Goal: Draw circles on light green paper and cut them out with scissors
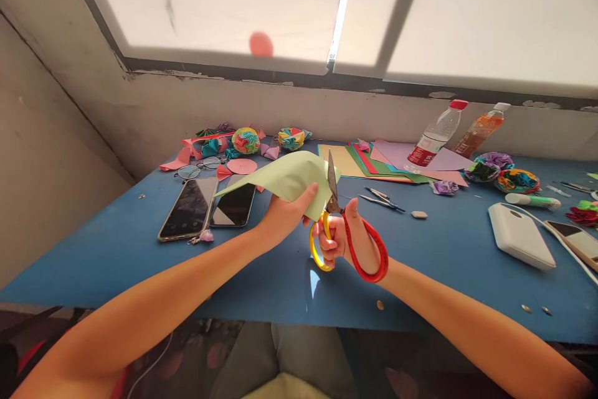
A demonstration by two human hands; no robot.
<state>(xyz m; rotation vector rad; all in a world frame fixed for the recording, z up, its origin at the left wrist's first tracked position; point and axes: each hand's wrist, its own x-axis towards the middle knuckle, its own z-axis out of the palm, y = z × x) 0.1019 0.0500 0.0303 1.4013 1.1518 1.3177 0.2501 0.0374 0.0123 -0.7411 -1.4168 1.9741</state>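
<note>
A sheet of light green paper, curved and raised above the table, is pinched in my left hand, with the thumb on its near face. My right hand grips a pair of scissors by one red and one yellow handle loop. The blades point upward at the paper's right edge, and part of the paper lies around them. How far the cut runs is hard to see. Behind the paper lie a pink paper circle and two phones, a cased one and a dark one.
On the blue table, coloured paper sheets lie at the back beside two bottles, one clear, one orange. A drawing compass, an eraser, a white power bank and a glue stick are rightward. Paper flower balls stand behind.
</note>
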